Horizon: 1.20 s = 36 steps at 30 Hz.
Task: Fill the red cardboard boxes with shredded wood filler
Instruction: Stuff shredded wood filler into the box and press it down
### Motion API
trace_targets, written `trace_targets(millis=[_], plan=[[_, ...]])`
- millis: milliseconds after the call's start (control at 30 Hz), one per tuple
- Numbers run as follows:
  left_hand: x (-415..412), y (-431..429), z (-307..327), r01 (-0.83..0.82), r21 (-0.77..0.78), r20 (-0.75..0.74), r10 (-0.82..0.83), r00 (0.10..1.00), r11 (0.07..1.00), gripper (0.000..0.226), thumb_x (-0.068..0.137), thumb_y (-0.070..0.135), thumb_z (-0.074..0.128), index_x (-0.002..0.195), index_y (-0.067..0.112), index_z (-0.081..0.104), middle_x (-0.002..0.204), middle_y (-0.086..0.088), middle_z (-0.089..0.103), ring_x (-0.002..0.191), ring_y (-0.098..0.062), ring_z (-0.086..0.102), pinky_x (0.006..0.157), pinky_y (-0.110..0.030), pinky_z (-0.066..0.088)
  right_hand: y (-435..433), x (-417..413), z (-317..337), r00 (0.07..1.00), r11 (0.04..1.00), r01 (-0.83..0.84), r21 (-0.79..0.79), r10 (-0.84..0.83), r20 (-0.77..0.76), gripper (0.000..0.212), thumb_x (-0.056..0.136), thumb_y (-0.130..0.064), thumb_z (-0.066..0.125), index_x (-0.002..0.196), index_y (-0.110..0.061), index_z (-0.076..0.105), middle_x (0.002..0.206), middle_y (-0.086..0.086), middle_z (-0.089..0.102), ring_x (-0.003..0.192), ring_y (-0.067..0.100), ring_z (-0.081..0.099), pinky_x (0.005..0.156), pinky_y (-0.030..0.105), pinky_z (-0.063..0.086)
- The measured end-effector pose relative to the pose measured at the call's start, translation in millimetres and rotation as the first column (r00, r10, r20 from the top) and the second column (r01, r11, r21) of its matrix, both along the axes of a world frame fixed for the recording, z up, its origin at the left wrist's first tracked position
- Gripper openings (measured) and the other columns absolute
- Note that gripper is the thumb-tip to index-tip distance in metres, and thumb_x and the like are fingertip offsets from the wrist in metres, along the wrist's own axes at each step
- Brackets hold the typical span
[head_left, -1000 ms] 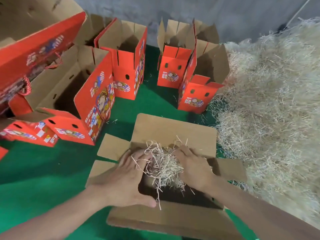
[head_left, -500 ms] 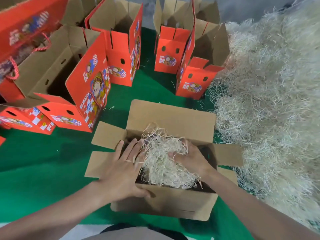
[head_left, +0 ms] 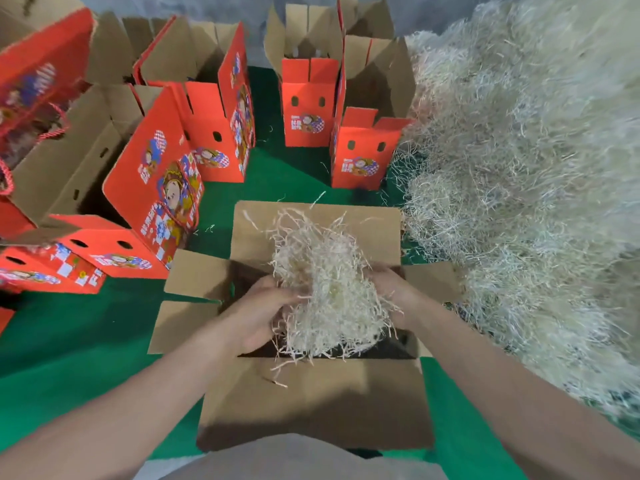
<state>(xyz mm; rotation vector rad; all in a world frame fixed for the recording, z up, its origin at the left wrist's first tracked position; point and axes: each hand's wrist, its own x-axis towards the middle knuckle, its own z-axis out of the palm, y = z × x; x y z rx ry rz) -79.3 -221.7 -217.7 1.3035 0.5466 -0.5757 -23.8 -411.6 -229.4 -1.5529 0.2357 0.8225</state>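
- Red cardboard boxes (head_left: pixel 152 188) stand with their tops open, well to the left of your left hand and beyond it, on the green floor covering (head_left: pixel 86 327). I can see no filler in them.
- Your left hand (head_left: pixel 256 313) is over the left side of the open box (head_left: pixel 311 403) in front of you, fingers curled into the filler clump (head_left: pixel 329 289) and gripping it.
- The filler clump hangs between your two hands, above the box's dark opening. Loose strands trail down onto the near flap.
- Two more red boxes (head_left: pixel 360 150) stand beyond your hands, past the open box's far flap.
- Your right hand (head_left: pixel 391 289) grips the other side of the clump, with its fingertips buried in the strands.
- The big filler pile (head_left: pixel 519 202) lies just right of your right hand, reaching up to the open box's right flap.
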Motion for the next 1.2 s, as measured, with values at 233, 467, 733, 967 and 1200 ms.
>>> trace_targets(millis=[233,467,733,967,1200], plan=[[9.0,12.7,-3.3,-0.197,-0.033,-0.016,0.197,0.980,0.980,0.018,0.090,-0.001,0.046,0.103,0.002,0.059,0.098,-0.021,0.062,0.087,-0.032,0.060,0.082,-0.043,0.052,-30.8,-17.3,7.9,0.988,0.920,-0.134,0.367,0.151,-0.019,0.032,0.071,-0.012,0.058,0.103,-0.016,0.060,0.100,0.003,0.060,0.089,0.015,0.056,0.078,0.030,0.047],[5.7,5.7,-2.8,-0.183,0.110,-0.014,0.186,0.982,0.977,0.021,0.092,-0.005,0.041,0.095,0.002,0.061,0.085,-0.015,0.064,0.077,-0.030,0.061,0.068,-0.036,0.054,-17.9,-24.3,12.2,0.987,0.989,-0.145,0.006,0.144,0.065,0.031,0.081,0.003,0.057,0.109,-0.006,0.049,0.089,0.000,0.066,0.081,0.009,0.064,0.069,0.022,0.053],[-1.8,17.7,-9.0,-0.219,0.172,0.027,0.218,0.976,0.960,0.025,0.093,0.005,0.047,0.068,0.006,0.053,0.056,-0.007,0.057,0.047,-0.011,0.056,0.045,-0.018,0.045,-33.4,-15.9,18.5,0.998,0.992,0.063,0.111,-0.060,-0.023,0.032,0.059,-0.014,0.063,0.084,0.004,0.054,0.091,-0.003,0.056,0.088,0.004,0.047,0.100,0.035,0.026],[-2.4,33.0,-2.0,-0.049,-0.385,0.014,0.059,0.998,0.922,0.079,0.066,0.063,0.064,0.131,0.022,0.048,0.133,-0.011,0.054,0.120,-0.029,0.053,0.100,-0.051,0.037,-10.3,-16.2,22.1,0.972,0.969,0.235,0.072,-0.235,-0.006,0.017,0.089,-0.008,0.052,0.105,-0.002,0.055,0.106,0.005,0.059,0.088,0.009,0.057,0.081,0.038,0.050],[-7.0,10.4,-13.8,0.077,0.255,-0.081,-0.058,0.995,0.964,0.060,0.067,0.017,0.077,0.122,0.009,0.053,0.121,-0.001,0.055,0.109,-0.017,0.047,0.092,-0.035,0.035,-8.3,-17.6,22.5,0.996,0.994,0.076,-0.081,-0.072,0.046,0.056,0.086,-0.037,0.059,0.135,-0.025,0.036,0.135,-0.011,0.042,0.132,0.030,0.034,0.095,0.030,0.037]])
